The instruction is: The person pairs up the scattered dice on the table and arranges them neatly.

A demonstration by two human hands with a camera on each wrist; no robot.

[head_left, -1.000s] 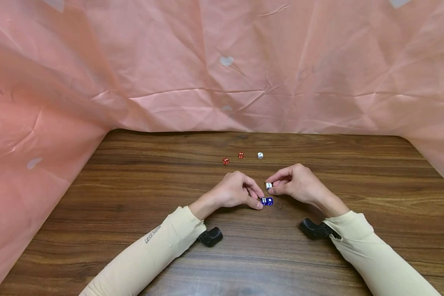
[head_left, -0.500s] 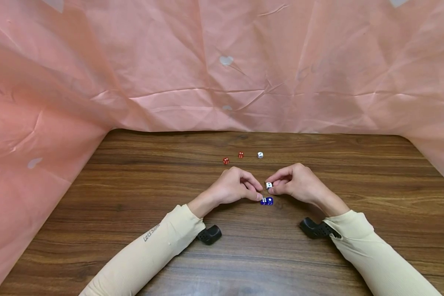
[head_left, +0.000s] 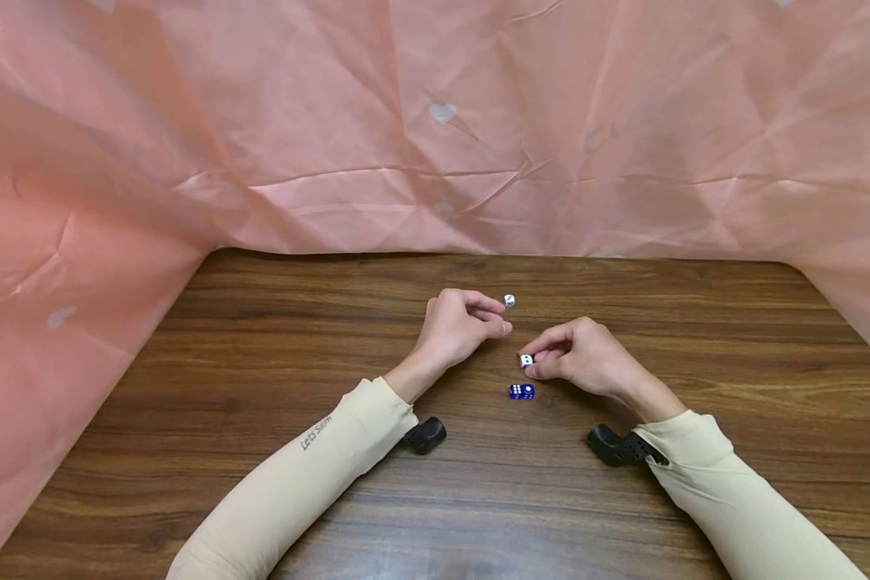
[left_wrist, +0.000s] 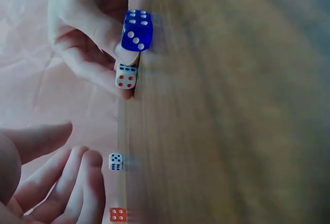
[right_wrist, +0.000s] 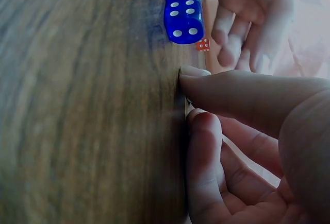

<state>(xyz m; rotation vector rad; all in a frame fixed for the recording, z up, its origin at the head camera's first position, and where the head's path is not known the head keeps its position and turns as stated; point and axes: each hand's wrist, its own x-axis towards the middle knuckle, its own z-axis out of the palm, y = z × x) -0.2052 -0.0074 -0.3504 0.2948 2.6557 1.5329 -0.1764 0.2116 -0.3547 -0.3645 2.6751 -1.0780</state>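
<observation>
Right hand point(head_left: 587, 358): thumb and fingers point(head_left: 547, 370) nearly together, pinching a white die point(head_left: 526, 360) low at the desk point(head_left: 261, 354). Two dark pips face up on it in the head view; the left wrist view shows four red pips on one side. Left hand point(head_left: 457, 322): thumb and fingers point(head_left: 486, 303) well parted, nothing seen between them, reaching over the desk by a second white die point(head_left: 509, 300). Left wrist view shows a narrow gap between fingertips and that die. A red die point(left_wrist: 117, 214) sits near the same hand, four white pips facing the left wrist camera. On the near side of the pinched die, two blue dice point(head_left: 522, 391) sit side by side, touching, left one six up, right one one up.

Left sleeve point(head_left: 319, 467), pale yellow, has dark lettering starting "Lets", rest unclear. Black wrist devices point(head_left: 612, 447) stick out at both cuffs. Pink cloth point(head_left: 319, 113) with white hearts hangs behind the desk.
</observation>
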